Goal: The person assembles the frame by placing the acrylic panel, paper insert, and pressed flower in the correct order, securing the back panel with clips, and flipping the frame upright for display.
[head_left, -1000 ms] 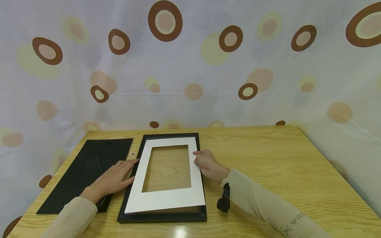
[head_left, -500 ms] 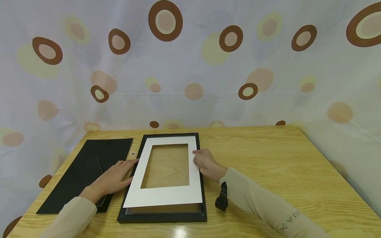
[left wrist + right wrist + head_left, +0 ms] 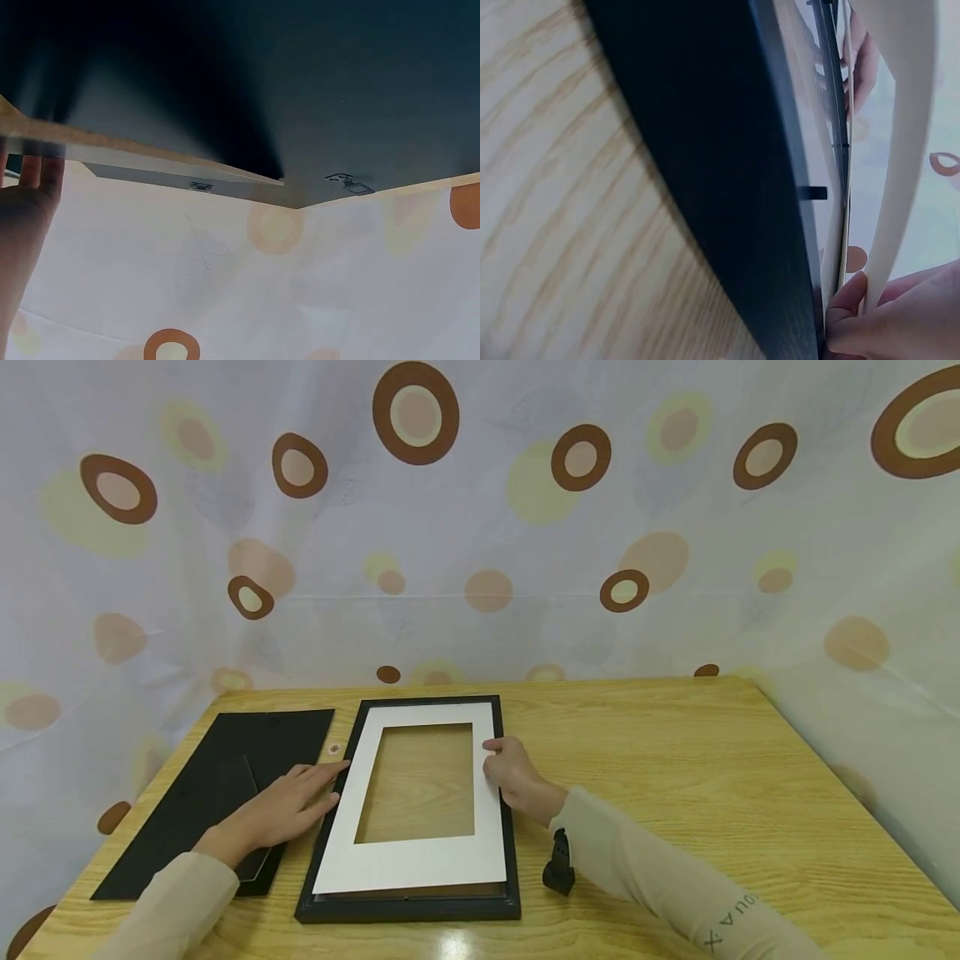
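A white picture mat (image 3: 412,864) with a rectangular window lies over a black picture frame (image 3: 411,910). Its near edge stops short of the frame's near bar, where a strip of the inside shows. My right hand (image 3: 521,781) pinches the mat's right border between thumb and fingers. In the right wrist view the mat (image 3: 911,142) stands raised off the frame's side (image 3: 705,165), and the right hand (image 3: 896,319) grips its edge. My left hand (image 3: 281,806) is spread, its fingertips at the frame's left bar. The left wrist view shows those fingers (image 3: 52,176) straight.
Left of the frame lies a black backing board (image 3: 187,810) with a stand leg, partly under the left forearm. A small round sticker (image 3: 334,749) is on the wooden table (image 3: 660,793). A patterned curtain (image 3: 450,635) hangs behind the table.
The mat has shifted slightly left at its right side, and its near edge rose, then came back down. My right hand has moved a little left with it. The left hand hardly moved.
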`<state>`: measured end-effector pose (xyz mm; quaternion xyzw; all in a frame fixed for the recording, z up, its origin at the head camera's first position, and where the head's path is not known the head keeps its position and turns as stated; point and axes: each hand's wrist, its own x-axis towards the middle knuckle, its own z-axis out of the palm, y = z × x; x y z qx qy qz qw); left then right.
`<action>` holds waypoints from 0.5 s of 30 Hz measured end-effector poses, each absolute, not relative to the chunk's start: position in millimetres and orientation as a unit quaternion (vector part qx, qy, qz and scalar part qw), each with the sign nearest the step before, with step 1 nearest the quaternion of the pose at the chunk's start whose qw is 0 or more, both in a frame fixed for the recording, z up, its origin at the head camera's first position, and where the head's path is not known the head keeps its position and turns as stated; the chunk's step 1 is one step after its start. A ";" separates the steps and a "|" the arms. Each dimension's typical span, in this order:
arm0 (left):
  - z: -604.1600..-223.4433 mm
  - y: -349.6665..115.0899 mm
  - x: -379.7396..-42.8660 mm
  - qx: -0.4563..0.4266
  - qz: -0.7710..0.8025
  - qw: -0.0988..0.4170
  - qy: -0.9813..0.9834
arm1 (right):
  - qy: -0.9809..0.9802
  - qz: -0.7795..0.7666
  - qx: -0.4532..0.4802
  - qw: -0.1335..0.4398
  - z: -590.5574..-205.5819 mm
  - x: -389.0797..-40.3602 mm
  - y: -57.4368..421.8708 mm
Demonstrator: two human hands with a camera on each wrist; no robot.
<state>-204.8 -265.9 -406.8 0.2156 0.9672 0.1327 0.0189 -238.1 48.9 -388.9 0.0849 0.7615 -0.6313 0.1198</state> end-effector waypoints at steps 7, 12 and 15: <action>-412.0 -263.2 -207.2 0.179 0.135 0.019 0.974 | 0.769 -0.625 0.072 0.111 -390.8 -235.0 48.4; -414.4 -262.2 -207.7 0.179 0.119 0.009 0.977 | 0.776 -0.621 0.053 0.098 -392.4 -230.8 48.2; -414.4 -261.7 -207.5 0.179 0.115 0.008 0.977 | 0.783 -0.613 0.043 0.094 -392.8 -229.1 48.5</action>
